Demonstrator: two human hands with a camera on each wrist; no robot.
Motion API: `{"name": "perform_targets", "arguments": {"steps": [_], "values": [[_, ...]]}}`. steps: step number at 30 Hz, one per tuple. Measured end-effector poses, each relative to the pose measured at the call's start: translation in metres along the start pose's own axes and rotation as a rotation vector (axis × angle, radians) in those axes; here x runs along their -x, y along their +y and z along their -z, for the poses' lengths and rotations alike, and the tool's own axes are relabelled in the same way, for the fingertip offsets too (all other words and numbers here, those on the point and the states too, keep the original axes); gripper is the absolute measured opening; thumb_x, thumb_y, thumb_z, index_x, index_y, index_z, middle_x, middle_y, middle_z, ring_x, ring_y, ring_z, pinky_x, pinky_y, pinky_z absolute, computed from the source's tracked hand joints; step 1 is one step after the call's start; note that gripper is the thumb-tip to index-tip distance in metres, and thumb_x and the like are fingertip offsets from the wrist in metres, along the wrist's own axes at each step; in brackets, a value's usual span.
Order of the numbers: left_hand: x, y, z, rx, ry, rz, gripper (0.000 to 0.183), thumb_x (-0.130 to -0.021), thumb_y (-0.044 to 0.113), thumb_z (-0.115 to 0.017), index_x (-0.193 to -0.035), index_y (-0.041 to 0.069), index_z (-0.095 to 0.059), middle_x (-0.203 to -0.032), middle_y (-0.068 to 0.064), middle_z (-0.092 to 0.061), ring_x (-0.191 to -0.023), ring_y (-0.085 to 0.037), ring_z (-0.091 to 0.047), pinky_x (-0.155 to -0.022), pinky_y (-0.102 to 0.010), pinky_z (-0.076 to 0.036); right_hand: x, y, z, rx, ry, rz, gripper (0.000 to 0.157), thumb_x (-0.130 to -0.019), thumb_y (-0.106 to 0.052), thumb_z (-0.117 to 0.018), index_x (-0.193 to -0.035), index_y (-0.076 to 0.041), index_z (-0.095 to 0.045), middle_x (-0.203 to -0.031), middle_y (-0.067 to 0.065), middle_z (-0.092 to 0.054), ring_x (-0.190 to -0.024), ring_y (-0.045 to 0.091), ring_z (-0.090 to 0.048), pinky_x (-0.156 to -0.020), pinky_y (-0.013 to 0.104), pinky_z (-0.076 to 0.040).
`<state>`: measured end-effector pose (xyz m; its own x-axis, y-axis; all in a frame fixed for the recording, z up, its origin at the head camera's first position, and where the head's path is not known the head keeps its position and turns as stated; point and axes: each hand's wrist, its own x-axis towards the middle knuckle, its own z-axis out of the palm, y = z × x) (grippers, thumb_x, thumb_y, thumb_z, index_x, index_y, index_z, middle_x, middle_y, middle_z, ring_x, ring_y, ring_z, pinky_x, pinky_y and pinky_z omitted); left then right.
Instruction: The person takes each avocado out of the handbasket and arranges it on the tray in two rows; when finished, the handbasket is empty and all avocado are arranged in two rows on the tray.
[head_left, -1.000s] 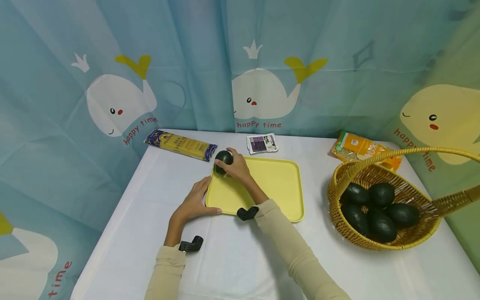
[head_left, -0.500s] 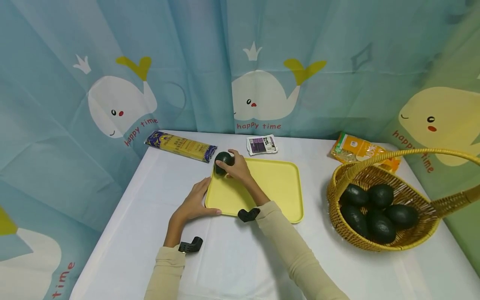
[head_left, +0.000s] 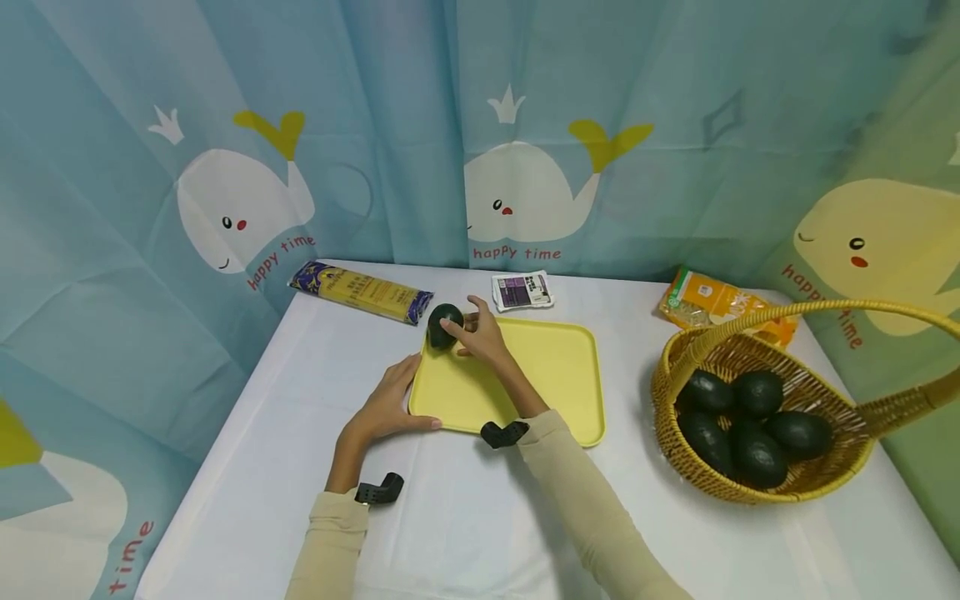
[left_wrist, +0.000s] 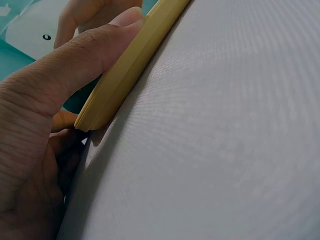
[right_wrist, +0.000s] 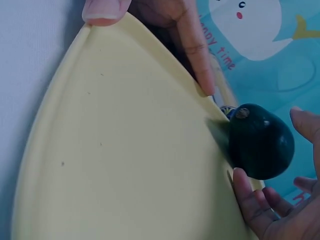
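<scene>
In the head view a dark green avocado (head_left: 446,325) stands on the far left corner of the yellow tray (head_left: 551,367). My right hand (head_left: 483,337) is beside it, fingers spread and loosened; in the right wrist view a gap shows between the avocado (right_wrist: 261,142) and the upper fingertip, while a lower fingertip is close below it. With my left hand (head_left: 386,404) I hold the tray's near left corner. Its thumb lies on the near rim and its fingers along the left side. The left wrist view shows the thumb (left_wrist: 95,52) against the tray's edge (left_wrist: 127,75).
A wicker basket (head_left: 675,425) with several avocados (head_left: 757,454) stands on the right, its tall handle arching up. Along the back lie a yellow-and-blue packet (head_left: 363,292), a small white-and-purple sachet (head_left: 523,291) and an orange bag (head_left: 712,300). A printed curtain (head_left: 420,125) hangs behind.
My right hand has loosened from the avocado, its fingers spreading and shifting slightly right. The avocado stays at the tray's far left corner. The left hand keeps its place.
</scene>
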<state>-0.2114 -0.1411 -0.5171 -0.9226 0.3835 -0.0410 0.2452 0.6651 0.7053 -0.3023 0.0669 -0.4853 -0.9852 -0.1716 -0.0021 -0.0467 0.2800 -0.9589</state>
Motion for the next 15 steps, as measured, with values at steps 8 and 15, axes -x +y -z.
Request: {"name": "perform_targets", "arguments": {"steps": [8, 15], "values": [[0.001, -0.001, 0.0, -0.006, 0.015, -0.011, 0.123, -0.067, 0.054, -0.083, -0.157, 0.008, -0.015, -0.163, -0.015, -0.018, -0.15, -0.036, -0.016, -0.118, -0.058, -0.022, 0.009, -0.005, 0.012, 0.02, 0.023, 0.021, 0.075, -0.092, -0.036, -0.068, -0.152, -0.016, -0.029, -0.135, 0.023, -0.048, -0.118, 0.035, -0.054, -0.077, 0.042, -0.059], [0.0, -0.001, 0.0, 0.006, 0.013, -0.019, 0.124, -0.066, 0.055, -0.083, -0.157, 0.007, -0.014, -0.163, -0.016, -0.018, -0.15, -0.036, -0.015, -0.118, -0.059, -0.022, 0.022, -0.015, 0.024, 0.006, 0.016, 0.062, 0.072, -0.091, -0.036, -0.068, -0.151, -0.022, -0.031, -0.138, 0.023, -0.046, -0.122, 0.035, -0.051, -0.092, 0.048, -0.052]]}}
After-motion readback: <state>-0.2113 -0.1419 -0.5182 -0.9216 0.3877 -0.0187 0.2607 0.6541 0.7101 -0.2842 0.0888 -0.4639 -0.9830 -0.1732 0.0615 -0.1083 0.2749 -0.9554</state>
